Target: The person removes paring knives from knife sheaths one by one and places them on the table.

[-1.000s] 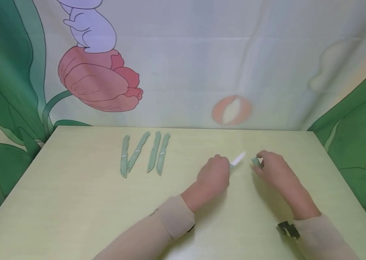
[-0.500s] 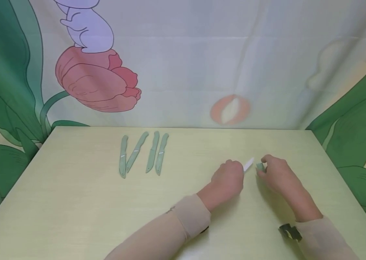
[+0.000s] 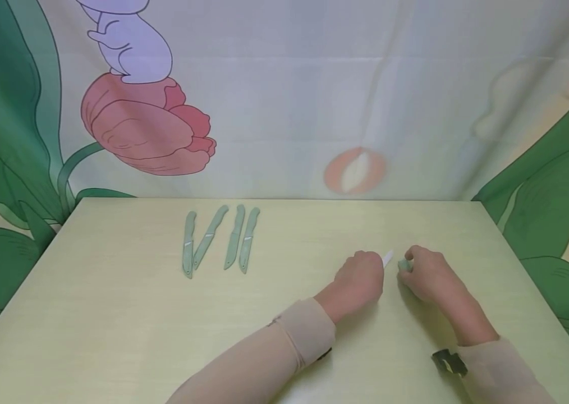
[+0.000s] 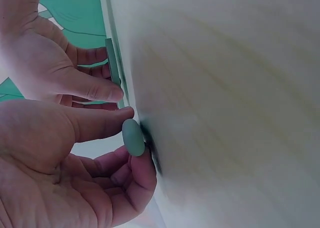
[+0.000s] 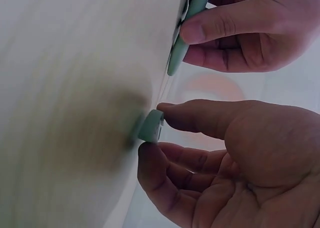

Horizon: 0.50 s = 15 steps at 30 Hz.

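My left hand grips a knife by its pale green handle; the rounded handle end faces the left wrist camera. Its white blade points away and to the right in the head view, with its lower part hidden by the fingers. Just to the right, my right hand pinches a pale green blade cover between thumb and fingertips. In the head view a small gap shows between the blade tip and the cover. Both hands are low over the table.
Several sheathed green knives lie side by side at the back left of the table, the leftmost knife nearly touching its tilted neighbour. The pale yellow table ends at a printed curtain.
My left hand has moved right with the knife, bringing the blade closer to the cover. My right hand has shifted slightly towards me. The sheathed knives have stayed on the table.
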{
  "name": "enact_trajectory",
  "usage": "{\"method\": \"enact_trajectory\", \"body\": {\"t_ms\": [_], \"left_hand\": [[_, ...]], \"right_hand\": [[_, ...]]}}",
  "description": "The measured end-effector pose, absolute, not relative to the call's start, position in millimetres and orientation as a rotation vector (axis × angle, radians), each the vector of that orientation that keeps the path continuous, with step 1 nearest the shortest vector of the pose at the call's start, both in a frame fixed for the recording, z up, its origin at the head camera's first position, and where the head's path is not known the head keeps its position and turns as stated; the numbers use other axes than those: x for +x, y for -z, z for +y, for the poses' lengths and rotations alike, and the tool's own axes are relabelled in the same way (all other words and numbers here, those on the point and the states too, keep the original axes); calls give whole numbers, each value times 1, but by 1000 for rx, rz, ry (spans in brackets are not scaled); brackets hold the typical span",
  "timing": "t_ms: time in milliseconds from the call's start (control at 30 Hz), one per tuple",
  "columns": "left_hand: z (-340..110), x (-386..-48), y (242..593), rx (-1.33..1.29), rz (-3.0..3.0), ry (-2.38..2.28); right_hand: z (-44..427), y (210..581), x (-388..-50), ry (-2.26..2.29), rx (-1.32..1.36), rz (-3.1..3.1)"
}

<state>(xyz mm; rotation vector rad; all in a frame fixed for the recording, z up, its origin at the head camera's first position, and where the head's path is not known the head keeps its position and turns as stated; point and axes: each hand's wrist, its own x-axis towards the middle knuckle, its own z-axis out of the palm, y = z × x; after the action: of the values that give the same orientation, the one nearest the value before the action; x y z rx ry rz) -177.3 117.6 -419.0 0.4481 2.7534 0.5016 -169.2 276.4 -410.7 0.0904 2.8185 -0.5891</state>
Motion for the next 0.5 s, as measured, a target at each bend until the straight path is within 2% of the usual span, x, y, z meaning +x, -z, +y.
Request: {"method": "enact_trajectory", "body": {"t_ms": [500], "left_hand": [[121,-174,418,512,2765,-471]], "right_hand": [[271,412,-170,592,101,2793]]}}
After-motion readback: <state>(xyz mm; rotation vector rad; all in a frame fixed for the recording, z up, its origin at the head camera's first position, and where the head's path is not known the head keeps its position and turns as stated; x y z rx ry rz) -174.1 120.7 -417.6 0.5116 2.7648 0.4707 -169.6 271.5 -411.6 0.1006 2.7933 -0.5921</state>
